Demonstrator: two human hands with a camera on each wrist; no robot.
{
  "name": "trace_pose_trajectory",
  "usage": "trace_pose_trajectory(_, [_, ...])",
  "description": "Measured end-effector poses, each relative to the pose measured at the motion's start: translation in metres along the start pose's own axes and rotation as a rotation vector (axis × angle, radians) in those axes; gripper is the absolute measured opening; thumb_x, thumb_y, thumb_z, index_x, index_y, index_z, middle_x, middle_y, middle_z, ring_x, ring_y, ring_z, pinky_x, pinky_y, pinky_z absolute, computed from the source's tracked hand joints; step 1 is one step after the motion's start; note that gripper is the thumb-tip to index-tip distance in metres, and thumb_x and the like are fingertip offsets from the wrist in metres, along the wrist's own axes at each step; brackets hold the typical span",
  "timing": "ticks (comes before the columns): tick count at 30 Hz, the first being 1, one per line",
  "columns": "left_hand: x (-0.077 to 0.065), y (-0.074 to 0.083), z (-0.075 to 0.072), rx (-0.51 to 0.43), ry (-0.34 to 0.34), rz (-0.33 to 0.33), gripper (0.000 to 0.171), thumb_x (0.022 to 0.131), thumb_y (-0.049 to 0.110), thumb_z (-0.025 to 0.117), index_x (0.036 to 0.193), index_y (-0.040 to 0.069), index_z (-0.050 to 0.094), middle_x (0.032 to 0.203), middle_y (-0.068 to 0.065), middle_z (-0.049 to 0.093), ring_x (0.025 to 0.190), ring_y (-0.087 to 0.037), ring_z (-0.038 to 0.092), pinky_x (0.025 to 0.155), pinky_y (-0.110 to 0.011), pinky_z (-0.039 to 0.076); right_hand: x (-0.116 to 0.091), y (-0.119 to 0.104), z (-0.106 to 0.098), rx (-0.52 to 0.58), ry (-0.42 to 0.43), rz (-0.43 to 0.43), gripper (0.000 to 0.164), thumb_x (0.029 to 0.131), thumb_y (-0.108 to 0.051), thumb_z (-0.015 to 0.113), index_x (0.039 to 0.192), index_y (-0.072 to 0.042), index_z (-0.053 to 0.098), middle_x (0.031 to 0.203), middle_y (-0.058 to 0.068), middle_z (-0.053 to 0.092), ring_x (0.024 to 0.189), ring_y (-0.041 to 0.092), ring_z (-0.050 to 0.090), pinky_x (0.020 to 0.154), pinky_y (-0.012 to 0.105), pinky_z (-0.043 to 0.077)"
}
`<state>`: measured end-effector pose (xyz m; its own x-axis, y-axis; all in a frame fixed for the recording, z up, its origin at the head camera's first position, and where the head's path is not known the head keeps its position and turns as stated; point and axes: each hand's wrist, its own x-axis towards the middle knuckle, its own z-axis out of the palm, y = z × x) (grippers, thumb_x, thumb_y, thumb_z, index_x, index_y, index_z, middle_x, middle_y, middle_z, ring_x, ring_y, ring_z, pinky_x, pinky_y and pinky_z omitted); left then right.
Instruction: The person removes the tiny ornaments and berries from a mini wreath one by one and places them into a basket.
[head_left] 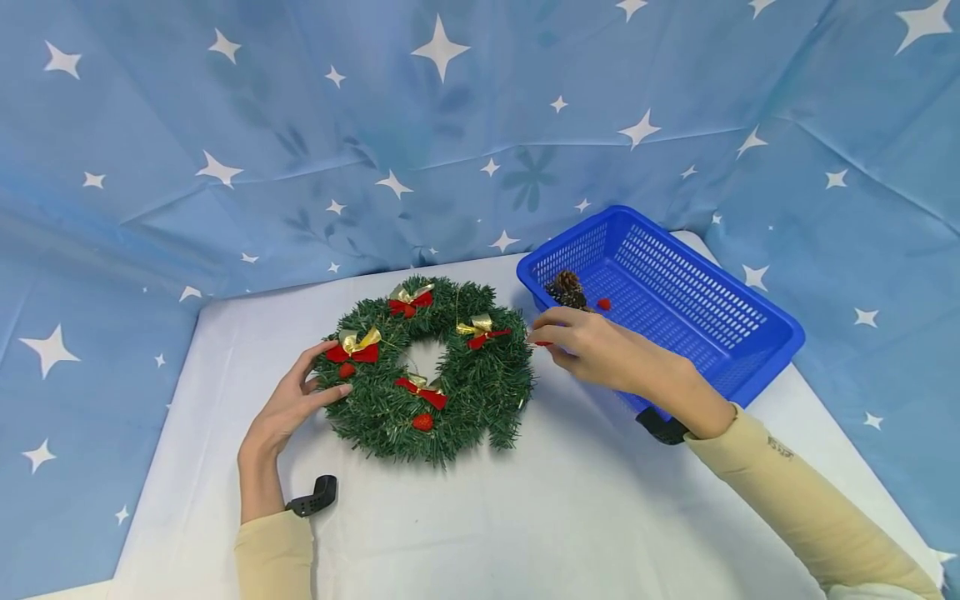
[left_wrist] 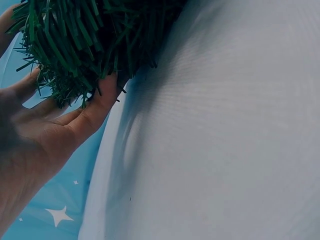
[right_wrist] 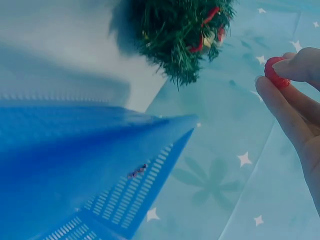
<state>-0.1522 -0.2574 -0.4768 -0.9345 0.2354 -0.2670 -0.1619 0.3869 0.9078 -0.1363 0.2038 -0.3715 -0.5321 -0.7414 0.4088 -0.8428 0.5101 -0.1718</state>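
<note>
A green tinsel Christmas wreath [head_left: 472, 408] lies on the white table, bearing several red bows with gold ribbon and small red berries [head_left: 423, 422]. At its left edge my left hand [head_left: 288, 408] grips it, thumb and fingers spread around the branches; in the left wrist view fingertips disappear under the greenery [left_wrist: 85, 45]. My right hand [head_left: 592, 346] is between the wreath's right side and the basket, pinching a bumpy red berry [right_wrist: 276, 72] between thumb and fingertips.
A blue plastic basket [head_left: 757, 333] with slotted walls stands at the right. Pine cones [head_left: 567, 287] and another red berry [head_left: 603, 304] lie inside it. Blue star-patterned cloth [head_left: 450, 108] hangs behind and beside the table [head_left: 480, 533].
</note>
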Motion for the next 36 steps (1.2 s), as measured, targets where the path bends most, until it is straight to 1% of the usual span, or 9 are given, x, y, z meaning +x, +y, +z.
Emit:
trace_pose_trajectory(3, [0.000, 0.000, 0.000, -0.001, 0.000, 0.002, 0.090, 0.092, 0.037, 0.079, 0.164, 0.036, 0.024, 0.174, -0.009, -0.003, 0.152, -0.059, 0.011, 0.114, -0.078, 0.021, -0.001, 0.005, -0.004, 0.000, 0.021, -0.004, 0.025, 0.083, 0.011, 0.078, 0.105, 0.001, 0.076, 0.111, 0.016, 0.072, 0.097, 0.027, 0.073, 0.073, 0.031, 0.061])
trace_pose_trajectory(9, [0.001, -0.001, 0.000, -0.006, -0.004, 0.004, 0.090, 0.093, 0.037, 0.079, 0.164, 0.036, 0.024, 0.174, -0.008, -0.003, 0.152, -0.059, 0.010, 0.114, -0.078, 0.020, -0.004, 0.014, -0.007, 0.017, 0.033, 0.004, 0.028, 0.080, 0.014, 0.078, 0.104, 0.000, 0.076, 0.109, 0.017, 0.071, 0.089, 0.027, 0.073, 0.064, 0.029, 0.059])
trace_pose_trajectory(17, [0.001, -0.001, 0.000, -0.009, -0.003, -0.005, 0.091, 0.092, 0.037, 0.079, 0.164, 0.035, 0.023, 0.174, -0.010, -0.004, 0.152, -0.059, 0.010, 0.114, -0.078, 0.019, -0.009, 0.027, -0.011, 0.016, 0.034, 0.033, 0.029, 0.078, 0.016, 0.078, 0.102, 0.001, 0.076, 0.106, 0.016, 0.071, 0.083, 0.025, 0.072, 0.062, 0.029, 0.059])
trace_pose_trajectory(23, [0.001, -0.001, -0.001, -0.008, -0.004, -0.004, 0.091, 0.092, 0.037, 0.079, 0.164, 0.036, 0.023, 0.174, -0.009, -0.005, 0.152, -0.059, 0.009, 0.114, -0.078, 0.019, -0.010, 0.034, -0.016, 0.036, 0.028, 0.071, 0.031, 0.077, 0.019, 0.076, 0.103, 0.001, 0.076, 0.105, 0.016, 0.072, 0.084, 0.027, 0.072, 0.063, 0.032, 0.060])
trace_pose_trajectory(27, [0.001, 0.000, -0.001, -0.009, -0.003, -0.004, 0.091, 0.092, 0.037, 0.079, 0.164, 0.036, 0.023, 0.174, -0.009, -0.004, 0.152, -0.059, 0.009, 0.114, -0.078, 0.019, -0.011, 0.039, -0.019, 0.033, 0.014, 0.098, 0.033, 0.077, 0.019, 0.077, 0.105, 0.001, 0.076, 0.106, 0.017, 0.072, 0.089, 0.031, 0.072, 0.066, 0.036, 0.061])
trace_pose_trajectory(36, [0.001, 0.001, -0.001, -0.017, -0.010, -0.009, 0.091, 0.092, 0.036, 0.079, 0.164, 0.036, 0.023, 0.174, -0.009, -0.004, 0.152, -0.059, 0.009, 0.115, -0.078, 0.019, -0.016, 0.053, -0.026, 0.033, -0.018, 0.188, 0.031, 0.078, 0.015, 0.076, 0.105, -0.001, 0.076, 0.104, 0.015, 0.073, 0.087, 0.028, 0.071, 0.065, 0.037, 0.061])
